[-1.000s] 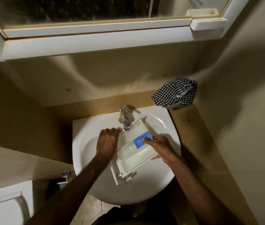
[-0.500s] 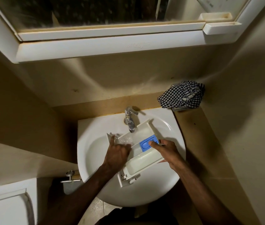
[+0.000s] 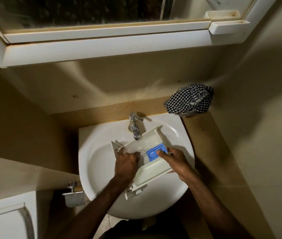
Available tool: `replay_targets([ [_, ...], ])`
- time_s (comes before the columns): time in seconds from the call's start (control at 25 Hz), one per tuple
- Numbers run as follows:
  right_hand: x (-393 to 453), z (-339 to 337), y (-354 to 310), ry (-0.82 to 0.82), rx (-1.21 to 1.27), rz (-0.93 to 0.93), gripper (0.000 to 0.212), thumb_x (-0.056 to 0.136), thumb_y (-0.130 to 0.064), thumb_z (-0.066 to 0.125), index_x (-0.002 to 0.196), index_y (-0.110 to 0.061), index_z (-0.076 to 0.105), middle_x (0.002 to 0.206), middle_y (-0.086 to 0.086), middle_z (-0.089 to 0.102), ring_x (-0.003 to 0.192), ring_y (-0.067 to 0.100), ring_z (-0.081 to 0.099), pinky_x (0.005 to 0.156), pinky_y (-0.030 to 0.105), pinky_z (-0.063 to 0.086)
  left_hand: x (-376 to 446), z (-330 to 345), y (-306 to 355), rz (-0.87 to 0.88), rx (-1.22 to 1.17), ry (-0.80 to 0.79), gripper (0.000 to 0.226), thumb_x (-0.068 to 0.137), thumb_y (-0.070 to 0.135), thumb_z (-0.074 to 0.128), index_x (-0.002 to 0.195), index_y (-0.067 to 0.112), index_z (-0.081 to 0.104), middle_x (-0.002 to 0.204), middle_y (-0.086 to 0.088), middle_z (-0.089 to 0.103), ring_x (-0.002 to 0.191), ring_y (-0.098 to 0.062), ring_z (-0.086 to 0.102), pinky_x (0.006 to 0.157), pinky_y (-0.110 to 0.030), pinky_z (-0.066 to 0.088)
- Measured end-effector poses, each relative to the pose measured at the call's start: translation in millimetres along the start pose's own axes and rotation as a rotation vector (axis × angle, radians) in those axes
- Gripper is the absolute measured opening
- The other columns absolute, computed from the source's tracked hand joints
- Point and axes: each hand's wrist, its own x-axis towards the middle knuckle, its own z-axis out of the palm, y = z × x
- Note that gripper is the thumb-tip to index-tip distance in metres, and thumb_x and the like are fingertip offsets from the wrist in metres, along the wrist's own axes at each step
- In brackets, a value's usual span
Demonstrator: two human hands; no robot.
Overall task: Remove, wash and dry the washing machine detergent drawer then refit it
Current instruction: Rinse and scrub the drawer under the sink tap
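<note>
Head view: white detergent drawer (image 3: pixel 151 171), blue insert (image 3: pixel 154 152), wet.

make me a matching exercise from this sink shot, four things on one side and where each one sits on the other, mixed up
Things:
1. detergent drawer
2. checked cloth
3. tap
4. blue insert

Places:
A. at the back rim of the basin, spout over the drawer
B. bunched on the ledge, right of the basin
C. held over the basin by both hands
D. inside the drawer, by the right hand's fingertips

Pairs: 1-C, 2-B, 3-A, 4-D
</note>
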Motion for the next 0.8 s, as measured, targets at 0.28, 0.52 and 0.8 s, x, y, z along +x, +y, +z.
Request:
replay_targets([
  [0.28,-4.4,0.8,-3.1,0.013,-0.017,0.019,0.032,0.088,-0.046,0.079,0.110,-0.025,0.069,0.110,0.002,0.072,0.103,0.025,0.070,0.075,0.042,0.066,15.4,-11.5,32.4,0.076,-0.326,-0.016,0.027,0.097,0.020,0.058,0.122,0.019,0.068,0.107,-0.003,0.076,0.099,-0.026,0.070,0.086,-0.028,0.044],
  [0.52,-8.2,-3.9,-4.8,-0.006,0.061,0.075,0.039,0.090,-0.038,0.079,0.121,-0.017,0.067,0.107,0.008,0.075,0.092,0.022,0.075,0.065,0.037,0.065,19.0,-5.1,0.8,0.158,-0.285,-0.064,0.027,0.099,0.032,0.057,0.119,0.024,0.073,0.107,-0.004,0.077,0.096,-0.025,0.071,0.080,-0.033,0.056],
  [0.8,-17.4,-6.9,-3.5,0.030,0.133,0.133,0.039,0.086,-0.037,0.083,0.114,-0.014,0.069,0.114,0.010,0.072,0.100,0.026,0.071,0.064,0.043,0.066,-31.5,-21.1,-25.3,0.073,-0.092,0.405,0.033,0.080,0.018,0.080,0.113,0.019,0.075,0.103,-0.007,0.076,0.094,-0.028,0.072,0.078,-0.037,0.058],
])
